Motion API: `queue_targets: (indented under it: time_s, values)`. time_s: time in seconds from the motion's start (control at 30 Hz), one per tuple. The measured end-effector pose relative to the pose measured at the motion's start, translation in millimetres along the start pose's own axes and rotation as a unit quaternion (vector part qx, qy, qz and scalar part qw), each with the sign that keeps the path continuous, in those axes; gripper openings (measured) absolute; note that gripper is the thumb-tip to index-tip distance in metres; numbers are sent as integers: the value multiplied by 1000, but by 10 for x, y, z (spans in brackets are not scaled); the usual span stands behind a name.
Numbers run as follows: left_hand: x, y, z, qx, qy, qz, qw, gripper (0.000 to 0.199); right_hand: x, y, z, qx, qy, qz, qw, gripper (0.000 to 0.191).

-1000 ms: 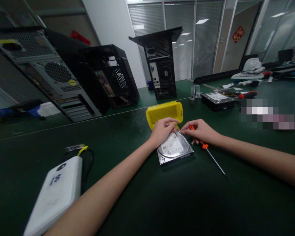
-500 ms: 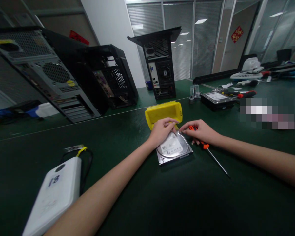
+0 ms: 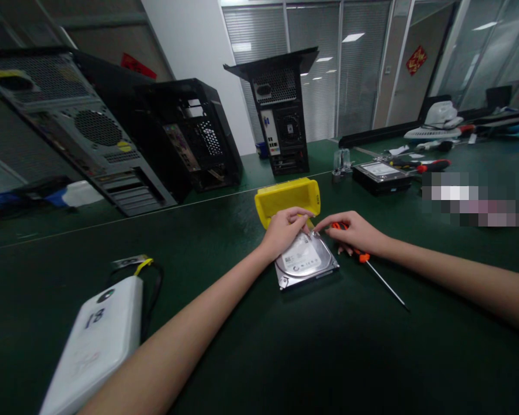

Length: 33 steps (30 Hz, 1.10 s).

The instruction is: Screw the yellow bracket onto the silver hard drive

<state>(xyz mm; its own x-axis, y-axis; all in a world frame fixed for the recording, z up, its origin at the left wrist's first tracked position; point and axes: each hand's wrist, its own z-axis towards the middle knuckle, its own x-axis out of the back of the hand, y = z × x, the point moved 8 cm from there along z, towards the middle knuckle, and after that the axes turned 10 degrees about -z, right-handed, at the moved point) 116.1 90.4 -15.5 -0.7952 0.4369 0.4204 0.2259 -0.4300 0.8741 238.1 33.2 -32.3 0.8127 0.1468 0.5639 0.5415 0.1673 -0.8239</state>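
Note:
A silver hard drive (image 3: 303,257) with a white label lies flat on the green tabletop in front of me. My left hand (image 3: 286,229) grips its far left part, fingers bent over the far edge. My right hand (image 3: 353,232) has a screwdriver (image 3: 363,257) tucked under its curled fingers. The orange and black handle is partly covered, and the bare shaft slants down to the right. The right index finger reaches to the drive's far corner; whether a screw is under it cannot be seen. Just behind the drive sits a yellow plastic bin (image 3: 288,196), tilted towards me.
Computer cases (image 3: 108,127) stand at the back left, another case (image 3: 281,115) behind the bin. A second hard drive (image 3: 381,173) on a black block and a clear container (image 3: 341,164) are at right, near tools (image 3: 432,166). A white device (image 3: 97,340) lies beside my left forearm.
My right index finger has straightened over the drive's corner, and the thumb has drawn back. The screwdriver's tip has swung slightly right and nearer. My left hand stays in place.

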Motion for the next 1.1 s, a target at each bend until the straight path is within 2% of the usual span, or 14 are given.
queue_targets:
  time_s: [0.83,1.1]
  values:
    - [2,13,1,-8,-3,-1,1000,29,10,5,-19,8,3,-5,1000,36]
    - [-13,25,-8,8,-7,6,1000,31,1,23,-15,16,4,-1,1000,36]
